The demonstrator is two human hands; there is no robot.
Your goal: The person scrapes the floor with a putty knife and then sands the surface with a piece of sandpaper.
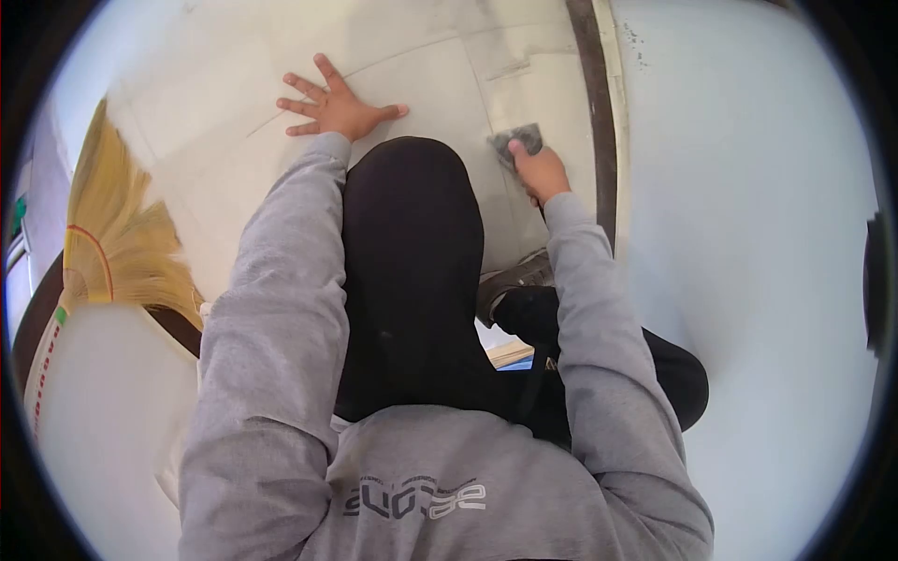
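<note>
My left hand point(344, 110) lies flat on the pale tiled floor point(421, 84), its fingers spread wide and nothing in it. Over to the right, my right hand point(543, 175) is closed round a putty knife point(520, 142). Its broad grey blade points up and left, at or just above the tiles beside a dark joint line. Most of the handle is hidden inside my fist.
A straw broom point(117, 224) leans at the left, bristles up. A dark baseboard strip point(599, 131) runs along the white wall point(739, 206) on the right. My black-clad knee point(412, 215) is between my arms, with a shoe point(514, 280) beside it.
</note>
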